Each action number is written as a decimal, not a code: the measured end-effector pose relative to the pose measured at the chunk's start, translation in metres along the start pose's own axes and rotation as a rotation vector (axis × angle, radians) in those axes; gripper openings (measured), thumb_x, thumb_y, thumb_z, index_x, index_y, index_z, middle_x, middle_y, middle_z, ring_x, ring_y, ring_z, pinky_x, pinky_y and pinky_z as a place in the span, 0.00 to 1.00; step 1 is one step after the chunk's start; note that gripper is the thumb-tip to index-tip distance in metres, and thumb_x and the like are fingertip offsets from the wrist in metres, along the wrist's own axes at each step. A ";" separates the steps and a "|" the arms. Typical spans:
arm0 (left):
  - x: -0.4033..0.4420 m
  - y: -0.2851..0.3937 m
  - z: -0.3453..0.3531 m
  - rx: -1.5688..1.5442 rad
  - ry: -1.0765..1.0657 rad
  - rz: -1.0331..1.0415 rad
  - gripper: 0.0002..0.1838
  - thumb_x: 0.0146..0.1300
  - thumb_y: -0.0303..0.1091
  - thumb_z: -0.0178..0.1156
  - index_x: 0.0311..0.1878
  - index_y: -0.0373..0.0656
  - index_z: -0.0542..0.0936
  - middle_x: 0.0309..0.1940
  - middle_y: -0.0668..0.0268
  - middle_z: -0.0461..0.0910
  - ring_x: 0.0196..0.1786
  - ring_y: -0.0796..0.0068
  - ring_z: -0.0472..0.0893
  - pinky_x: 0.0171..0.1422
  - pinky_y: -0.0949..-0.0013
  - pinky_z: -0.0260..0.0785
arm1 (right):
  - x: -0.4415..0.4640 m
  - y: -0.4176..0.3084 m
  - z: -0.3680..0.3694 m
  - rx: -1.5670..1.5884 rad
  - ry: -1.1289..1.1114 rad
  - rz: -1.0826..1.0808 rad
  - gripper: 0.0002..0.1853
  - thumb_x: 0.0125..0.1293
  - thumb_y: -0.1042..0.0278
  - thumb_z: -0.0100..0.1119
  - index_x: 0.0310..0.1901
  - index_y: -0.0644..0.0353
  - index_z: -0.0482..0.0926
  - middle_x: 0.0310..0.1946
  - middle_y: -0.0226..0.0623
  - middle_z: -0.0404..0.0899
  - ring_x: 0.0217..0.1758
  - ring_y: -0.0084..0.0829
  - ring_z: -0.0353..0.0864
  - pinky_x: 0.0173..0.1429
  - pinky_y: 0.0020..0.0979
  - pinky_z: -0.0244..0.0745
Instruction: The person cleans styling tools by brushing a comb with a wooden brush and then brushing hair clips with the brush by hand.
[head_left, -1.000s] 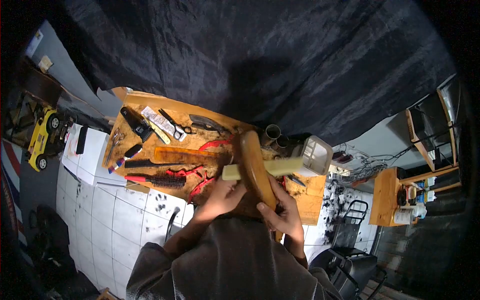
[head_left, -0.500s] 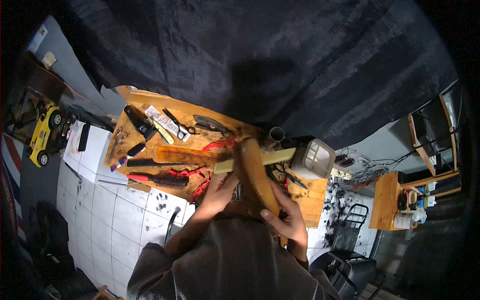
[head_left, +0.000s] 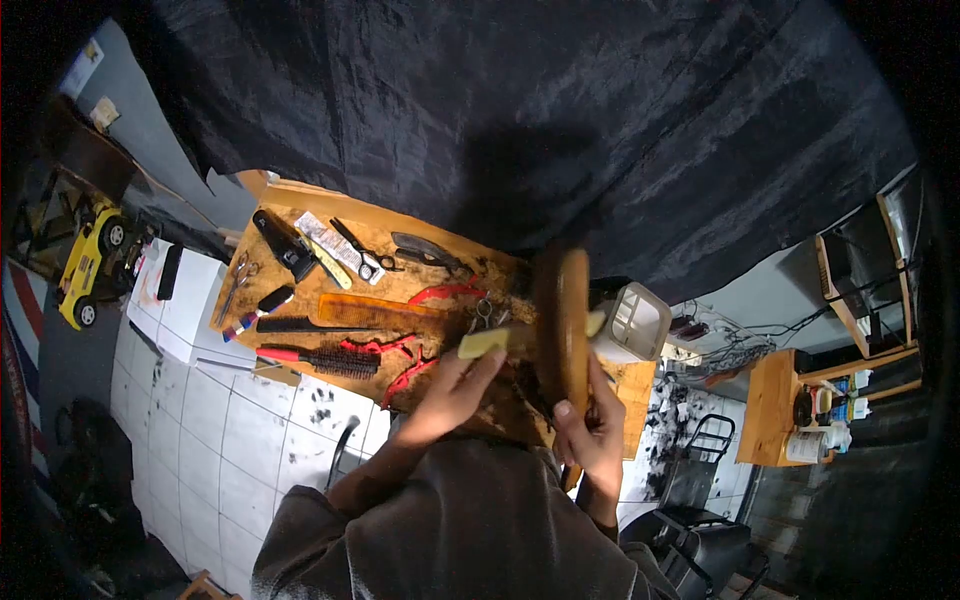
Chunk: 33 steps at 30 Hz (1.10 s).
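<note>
My left hand is closed on the near end of a pale yellow flat bar; its kind is not clear. The bar runs behind a long curved brown wooden piece, and its far end shows on the other side. My right hand grips this wooden piece near its lower end, thumb on the near face. Seen nearly edge-on, the wooden piece stands over the right part of the wooden table. Scissors lie behind the bar, and an orange comb lies left of it.
On the table are a red-handled round brush, black clippers, a razor, red clips and loose hair. A divided container stands at the right. Dark cloth hangs behind. A black chair stands at lower right.
The wooden piece has moved right and turned from slanted to nearly upright and edge-on. My left hand and the yellow bar have shifted slightly right. Scissors behind them now show.
</note>
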<state>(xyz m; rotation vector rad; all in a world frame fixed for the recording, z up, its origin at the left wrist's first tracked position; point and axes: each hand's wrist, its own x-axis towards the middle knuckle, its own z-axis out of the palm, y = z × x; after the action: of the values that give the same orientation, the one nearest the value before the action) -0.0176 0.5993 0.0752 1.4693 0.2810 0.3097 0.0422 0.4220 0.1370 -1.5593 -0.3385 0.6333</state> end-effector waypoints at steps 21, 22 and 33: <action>0.000 -0.015 -0.007 0.376 0.018 0.416 0.14 0.55 0.23 0.55 0.46 0.34 0.76 0.31 0.54 0.78 0.35 0.60 0.81 0.40 0.61 0.72 | 0.005 0.014 0.010 -0.216 -0.309 -0.083 0.34 0.60 0.71 0.66 0.66 0.68 0.63 0.65 0.50 0.66 0.70 0.33 0.63 0.71 0.33 0.56; -0.003 -0.021 -0.010 0.403 -0.069 0.371 0.13 0.54 0.23 0.55 0.45 0.34 0.75 0.30 0.53 0.77 0.34 0.57 0.80 0.38 0.60 0.70 | 0.006 0.017 0.013 -0.227 -0.259 -0.122 0.34 0.59 0.71 0.66 0.66 0.68 0.63 0.65 0.50 0.67 0.69 0.33 0.64 0.70 0.33 0.57; -0.001 -0.015 0.000 0.226 0.012 0.324 0.13 0.55 0.23 0.55 0.45 0.34 0.76 0.30 0.54 0.78 0.34 0.59 0.80 0.37 0.62 0.68 | 0.011 0.010 0.014 -0.212 -0.109 -0.220 0.34 0.63 0.72 0.60 0.68 0.69 0.58 0.61 0.52 0.71 0.62 0.32 0.71 0.64 0.30 0.65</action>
<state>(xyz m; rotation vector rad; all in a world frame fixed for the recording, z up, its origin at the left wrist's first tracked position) -0.0177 0.5975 0.0606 1.7389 0.0873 0.5623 0.0415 0.4386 0.1255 -1.6627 -0.6679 0.5235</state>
